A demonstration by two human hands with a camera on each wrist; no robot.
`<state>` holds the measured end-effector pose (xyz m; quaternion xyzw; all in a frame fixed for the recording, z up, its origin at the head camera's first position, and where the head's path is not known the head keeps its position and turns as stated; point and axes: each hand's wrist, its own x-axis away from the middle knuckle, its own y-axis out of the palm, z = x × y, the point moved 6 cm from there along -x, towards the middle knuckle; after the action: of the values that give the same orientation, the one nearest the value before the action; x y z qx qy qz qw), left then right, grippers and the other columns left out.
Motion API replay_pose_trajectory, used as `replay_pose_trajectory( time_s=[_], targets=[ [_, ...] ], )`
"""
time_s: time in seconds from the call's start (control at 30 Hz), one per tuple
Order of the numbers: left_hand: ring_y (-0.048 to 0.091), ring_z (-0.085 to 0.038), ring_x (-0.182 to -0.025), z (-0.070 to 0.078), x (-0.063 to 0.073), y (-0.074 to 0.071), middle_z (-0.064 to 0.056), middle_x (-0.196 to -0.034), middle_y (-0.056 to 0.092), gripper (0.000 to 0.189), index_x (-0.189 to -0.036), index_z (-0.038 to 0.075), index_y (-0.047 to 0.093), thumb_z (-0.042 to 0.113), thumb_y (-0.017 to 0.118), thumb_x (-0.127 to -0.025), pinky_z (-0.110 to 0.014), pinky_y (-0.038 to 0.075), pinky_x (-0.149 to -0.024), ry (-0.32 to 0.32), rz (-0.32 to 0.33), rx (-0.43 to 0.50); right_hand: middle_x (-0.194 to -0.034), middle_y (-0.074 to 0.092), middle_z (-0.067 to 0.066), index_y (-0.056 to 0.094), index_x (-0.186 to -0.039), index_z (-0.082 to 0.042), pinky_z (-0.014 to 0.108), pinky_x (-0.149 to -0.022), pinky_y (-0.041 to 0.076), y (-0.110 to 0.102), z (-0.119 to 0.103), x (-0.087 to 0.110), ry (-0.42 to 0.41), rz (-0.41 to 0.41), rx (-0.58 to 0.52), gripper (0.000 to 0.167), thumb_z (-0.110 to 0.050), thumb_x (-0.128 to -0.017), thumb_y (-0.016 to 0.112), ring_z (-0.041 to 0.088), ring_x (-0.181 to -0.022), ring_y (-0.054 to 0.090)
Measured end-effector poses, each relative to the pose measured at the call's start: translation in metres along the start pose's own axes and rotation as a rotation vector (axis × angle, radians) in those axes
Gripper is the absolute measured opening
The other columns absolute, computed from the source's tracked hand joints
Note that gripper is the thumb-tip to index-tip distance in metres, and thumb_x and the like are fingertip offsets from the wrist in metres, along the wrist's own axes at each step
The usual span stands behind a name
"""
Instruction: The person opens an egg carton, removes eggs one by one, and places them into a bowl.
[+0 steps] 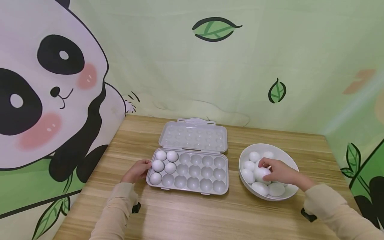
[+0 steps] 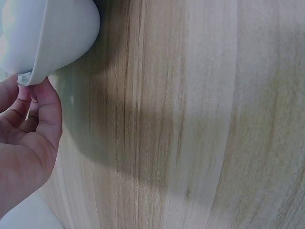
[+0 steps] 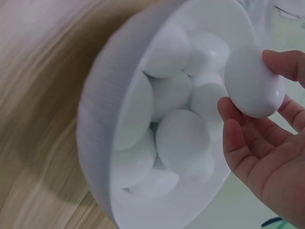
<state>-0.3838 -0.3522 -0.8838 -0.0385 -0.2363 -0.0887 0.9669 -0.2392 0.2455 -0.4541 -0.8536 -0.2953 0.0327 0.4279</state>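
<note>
My left hand pinches the left edge of a pale grey plastic egg tray. In the left wrist view, thumb and fingers close on the tray's rim. Five white eggs sit in the cups at the tray's left end; the other cups hold none. Its lid lies folded back behind it. Over a white bowl on the right, my right hand holds a white egg between thumb and fingers. Several more white eggs are heaped in the bowl below.
Tray and bowl stand apart on a wood-grain table. A green cloth backdrop rises behind the table, printed with leaves. A large printed panda covers the left side.
</note>
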Motion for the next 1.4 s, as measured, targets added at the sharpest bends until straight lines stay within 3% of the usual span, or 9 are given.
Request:
replay_pose_trajectory(
  time_s=[0.1, 0.27, 0.33, 0.4, 0.47, 0.67, 0.8, 0.97, 1.4],
  targets=[
    [0.058, -0.018, -0.082, 0.051, 0.052, 0.028, -0.007, -0.094, 0.057, 0.035, -0.105, 0.01, 0.051, 0.036, 0.06, -0.082, -0.038, 0.05, -0.065, 0.032, -0.013, -0.016, -0.089, 0.057, 0.004, 0.05, -0.093, -0.009, 0.02, -0.063, 0.038, 0.006, -0.005, 0.001, -0.05, 0.014, 0.078, 0.031, -0.004, -0.065, 0.063, 0.01, -0.074, 0.046],
    [0.051, -0.013, -0.073, 0.179, 0.182, 0.101, -0.005, -0.084, 0.052, 0.021, -0.101, 0.002, 0.049, 0.02, 0.048, -0.09, -0.029, 0.047, -0.061, 0.049, 0.018, -0.078, -0.085, 0.057, -0.001, 0.052, -0.092, -0.009, 0.021, -0.063, 0.039, 0.013, -0.011, 0.003, -0.114, 0.063, 0.205, 0.032, -0.002, -0.063, 0.063, 0.007, -0.072, 0.045],
    [0.049, -0.011, -0.073, 0.213, 0.218, 0.122, -0.004, -0.083, 0.05, 0.022, -0.103, -0.004, 0.046, 0.015, 0.044, -0.092, -0.026, 0.046, -0.062, 0.015, 0.049, -0.106, -0.085, 0.057, -0.003, 0.053, -0.093, -0.01, 0.022, -0.064, 0.039, 0.015, -0.012, 0.004, -0.124, 0.075, 0.258, 0.033, -0.002, -0.062, 0.064, 0.007, -0.072, 0.045],
    [0.049, -0.01, -0.073, 0.228, 0.232, 0.131, -0.003, -0.083, 0.049, 0.022, -0.106, -0.007, 0.043, 0.012, 0.039, -0.093, -0.025, 0.045, -0.062, -0.021, 0.083, -0.135, -0.084, 0.056, -0.004, 0.053, -0.093, -0.009, 0.023, -0.064, 0.039, 0.017, -0.013, 0.004, -0.139, 0.082, 0.304, 0.035, -0.002, -0.061, 0.064, 0.007, -0.072, 0.044],
    [0.048, -0.01, -0.074, 0.228, 0.232, 0.13, -0.004, -0.085, 0.049, 0.024, -0.108, -0.007, 0.042, 0.012, 0.039, -0.093, -0.025, 0.045, -0.063, -0.042, 0.099, -0.139, -0.082, 0.055, -0.004, 0.053, -0.094, -0.009, 0.023, -0.064, 0.04, 0.018, -0.013, 0.005, -0.152, 0.092, 0.347, 0.035, -0.002, -0.061, 0.063, 0.008, -0.071, 0.044],
    [0.051, -0.013, -0.075, 0.202, 0.203, 0.114, -0.006, -0.087, 0.052, 0.026, -0.104, -0.001, 0.048, 0.022, 0.048, -0.09, -0.029, 0.046, -0.064, 0.045, 0.037, -0.101, -0.084, 0.054, -0.003, 0.055, -0.094, -0.009, 0.024, -0.063, 0.041, 0.022, -0.015, 0.006, -0.192, 0.113, 0.458, 0.035, -0.004, -0.061, 0.065, 0.008, -0.069, 0.045],
    [0.051, -0.013, -0.076, 0.217, 0.22, 0.123, -0.007, -0.088, 0.052, 0.027, -0.109, -0.006, 0.043, 0.015, 0.041, -0.092, -0.029, 0.047, -0.066, -0.016, 0.102, -0.153, -0.084, 0.053, 0.0, 0.055, -0.094, -0.008, 0.024, -0.059, 0.041, 0.025, -0.018, 0.006, -0.227, 0.121, 0.532, 0.035, -0.004, -0.061, 0.068, 0.01, -0.066, 0.046],
    [0.05, -0.01, -0.072, 0.233, 0.237, 0.133, -0.003, -0.084, 0.051, 0.024, -0.108, -0.007, 0.042, 0.012, 0.038, -0.093, -0.023, 0.045, -0.062, -0.028, 0.097, -0.154, -0.083, 0.05, 0.001, 0.055, -0.094, -0.007, 0.025, -0.057, 0.041, 0.027, -0.02, 0.007, -0.252, 0.138, 0.597, 0.036, -0.004, -0.061, 0.07, 0.011, -0.064, 0.044],
    [0.05, -0.009, -0.074, 0.231, 0.235, 0.132, -0.003, -0.085, 0.051, 0.024, -0.109, -0.007, 0.042, 0.01, 0.038, -0.093, -0.023, 0.045, -0.064, -0.029, 0.112, -0.151, -0.081, 0.045, 0.002, 0.056, -0.095, -0.008, 0.021, -0.05, 0.037, 0.029, -0.018, 0.007, -0.222, 0.152, 0.624, 0.036, -0.005, -0.062, 0.071, 0.01, -0.059, 0.039]
  ],
)
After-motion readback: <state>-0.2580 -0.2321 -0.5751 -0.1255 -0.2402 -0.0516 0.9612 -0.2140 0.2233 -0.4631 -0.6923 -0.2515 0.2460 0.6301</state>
